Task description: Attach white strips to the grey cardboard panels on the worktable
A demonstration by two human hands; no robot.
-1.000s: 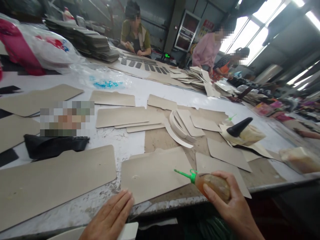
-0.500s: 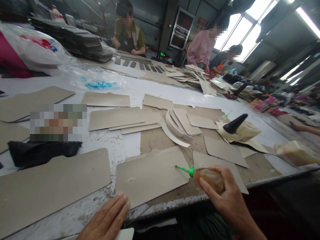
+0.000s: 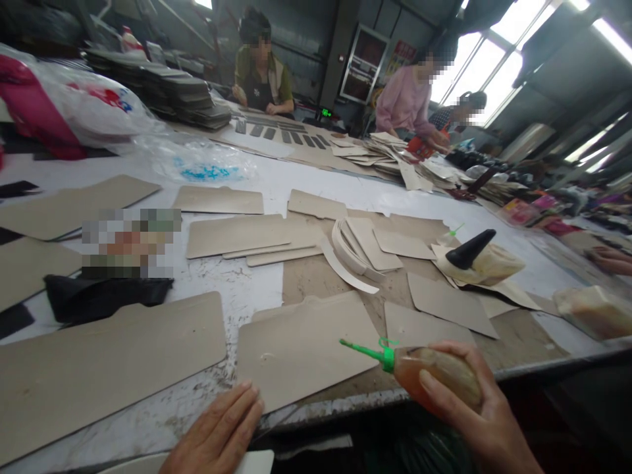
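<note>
My right hand (image 3: 486, 405) is wrapped round a squeeze bottle (image 3: 434, 375) of amber liquid, probably glue, with a green nozzle. The nozzle points left, and its tip is over the right part of a beige panel (image 3: 301, 359) at the table's front edge. Fingers stretched out and close together, my left hand (image 3: 217, 424) lies at that panel's lower left corner. Part of a second beige sheet shows behind the panel's top edge. A pale board (image 3: 257, 463) is partly hidden under my left hand.
A long beige panel (image 3: 113, 368) lies to the left, beside black material (image 3: 106, 299). Further back are stacked panels (image 3: 237, 236), curved strips (image 3: 345, 253) and a black cone (image 3: 471, 249). A clear block-shaped container (image 3: 592, 309) stands at right. Several people work across the table.
My right hand has drawn the bottle slightly right and towards me, and the bottle now sits more level. My left hand stays at the panel's corner. The view has shifted a little.
</note>
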